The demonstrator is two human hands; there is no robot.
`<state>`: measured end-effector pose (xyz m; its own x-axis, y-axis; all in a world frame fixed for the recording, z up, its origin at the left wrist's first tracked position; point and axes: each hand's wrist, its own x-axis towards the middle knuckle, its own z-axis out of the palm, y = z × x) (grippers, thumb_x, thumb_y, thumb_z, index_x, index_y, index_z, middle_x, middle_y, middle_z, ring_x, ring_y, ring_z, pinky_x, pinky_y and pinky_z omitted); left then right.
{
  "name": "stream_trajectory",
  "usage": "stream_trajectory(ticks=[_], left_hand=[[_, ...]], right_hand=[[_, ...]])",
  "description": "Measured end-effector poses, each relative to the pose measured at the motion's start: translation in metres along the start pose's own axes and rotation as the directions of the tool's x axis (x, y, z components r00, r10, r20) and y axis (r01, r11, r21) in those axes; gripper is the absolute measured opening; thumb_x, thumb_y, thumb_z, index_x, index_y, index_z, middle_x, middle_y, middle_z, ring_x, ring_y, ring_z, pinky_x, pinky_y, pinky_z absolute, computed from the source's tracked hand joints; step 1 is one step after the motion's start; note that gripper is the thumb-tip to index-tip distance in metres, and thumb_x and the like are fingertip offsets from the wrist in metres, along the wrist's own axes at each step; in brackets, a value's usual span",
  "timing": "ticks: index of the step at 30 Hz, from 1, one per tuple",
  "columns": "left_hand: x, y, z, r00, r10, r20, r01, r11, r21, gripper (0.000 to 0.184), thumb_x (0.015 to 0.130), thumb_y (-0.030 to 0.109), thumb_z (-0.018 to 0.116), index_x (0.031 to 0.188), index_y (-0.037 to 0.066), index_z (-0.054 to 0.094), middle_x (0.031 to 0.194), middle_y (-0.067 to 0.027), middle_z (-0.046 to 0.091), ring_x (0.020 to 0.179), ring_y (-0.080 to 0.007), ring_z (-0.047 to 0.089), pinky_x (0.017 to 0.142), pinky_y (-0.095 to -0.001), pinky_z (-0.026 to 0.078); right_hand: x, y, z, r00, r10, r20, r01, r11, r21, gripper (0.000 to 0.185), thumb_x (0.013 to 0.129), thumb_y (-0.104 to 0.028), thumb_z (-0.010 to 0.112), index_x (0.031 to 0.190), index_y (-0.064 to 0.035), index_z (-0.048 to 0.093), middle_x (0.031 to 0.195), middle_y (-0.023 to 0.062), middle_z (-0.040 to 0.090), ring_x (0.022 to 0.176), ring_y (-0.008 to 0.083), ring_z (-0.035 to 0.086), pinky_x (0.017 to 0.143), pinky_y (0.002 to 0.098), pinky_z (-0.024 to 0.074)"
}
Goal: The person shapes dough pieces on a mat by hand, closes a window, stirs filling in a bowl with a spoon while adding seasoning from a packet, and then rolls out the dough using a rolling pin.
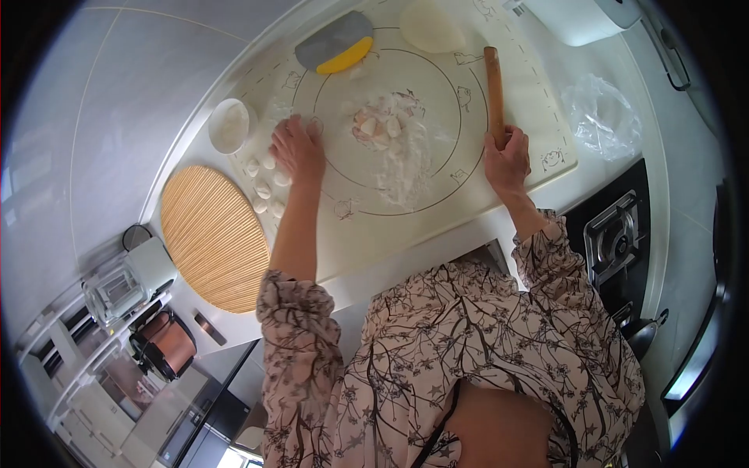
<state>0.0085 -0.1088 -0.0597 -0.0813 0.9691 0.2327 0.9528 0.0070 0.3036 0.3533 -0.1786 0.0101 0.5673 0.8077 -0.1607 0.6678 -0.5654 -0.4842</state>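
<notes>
Right hand [509, 161] grips rolling pin [495, 90], long axis pointing forward, tip slightly left; left hand [299, 151] beside dough pieces [263, 189], grip indeterminable

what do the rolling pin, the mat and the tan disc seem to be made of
Rolling pin: likely wood, smooth, going by its brown tone.
Mat: perhaps silicone, smooth; it lies flat and pale with printed circles, though another plastic is possible.
Tan disc: probably reed or straw, ribbed, from its many narrow parallel strips.
</notes>
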Motion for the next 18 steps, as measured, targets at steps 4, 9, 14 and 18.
stream_trajectory(ticks=[4, 9, 14, 18], left_hand=[[0.041, 0.036, -0.017, 0.99, 0.101, 0.101, -0.046, 0.895, -0.444, 0.034, 0.08, 0.028, 0.073, 0.108, 0.011, 0.063, 0.108, -0.0138, 0.057, 0.097, -0.0324, 0.057, 0.081, -0.0449, 0.045], [0.032, 0.052, -0.009, 0.969, 0.109, 0.221, -0.012, 0.917, -0.4, 0.024, 0.076, 0.024, 0.076, 0.086, 0.006, 0.064, 0.08, -0.012, 0.059, 0.078, -0.0302, 0.059, 0.069, -0.0408, 0.048], [-0.053, 0.03, -0.03, 0.953, 0.221, 0.209, -0.101, 0.879, -0.465, 0.021, 0.072, 0.016, 0.075, 0.084, 0.007, 0.06, 0.078, -0.0087, 0.059, 0.076, -0.0272, 0.059, 0.067, -0.0388, 0.048], [-0.077, 0.051, -0.062, 0.917, 0.09, 0.388, -0.004, 0.976, -0.216, 0.032, 0.079, 0.022, 0.069, 0.104, 0.006, 0.058, 0.103, -0.0148, 0.057, 0.1, -0.0342, 0.055, 0.087, -0.0514, 0.042]], right_hand=[[0.0, -0.003, 0.003, 1.0, 0.003, -0.001, -0.003, 1.0, 0.004, 0.048, 0.085, -0.037, 0.061, 0.122, -0.0075, 0.048, 0.117, 0.0106, 0.052, 0.11, 0.0316, 0.054, 0.094, 0.0485, 0.038], [-0.001, -0.004, 0.001, 1.0, 0.015, 0.018, -0.015, 1.0, -0.018, 0.049, 0.086, -0.037, 0.061, 0.123, -0.0074, 0.048, 0.118, 0.0108, 0.052, 0.111, 0.0312, 0.053, 0.095, 0.0485, 0.0377], [-0.003, -0.004, 0.001, 1.0, -0.006, 0.01, 0.006, 1.0, -0.003, 0.05, 0.086, -0.038, 0.061, 0.124, -0.0075, 0.047, 0.118, 0.0109, 0.051, 0.112, 0.0308, 0.053, 0.095, 0.0487, 0.0373], [-0.001, -0.003, 0.001, 1.0, 0.011, 0.024, -0.011, 1.0, -0.003, 0.05, 0.086, -0.038, 0.061, 0.123, -0.0076, 0.048, 0.119, 0.0108, 0.051, 0.112, 0.0307, 0.053, 0.096, 0.0487, 0.0365]])
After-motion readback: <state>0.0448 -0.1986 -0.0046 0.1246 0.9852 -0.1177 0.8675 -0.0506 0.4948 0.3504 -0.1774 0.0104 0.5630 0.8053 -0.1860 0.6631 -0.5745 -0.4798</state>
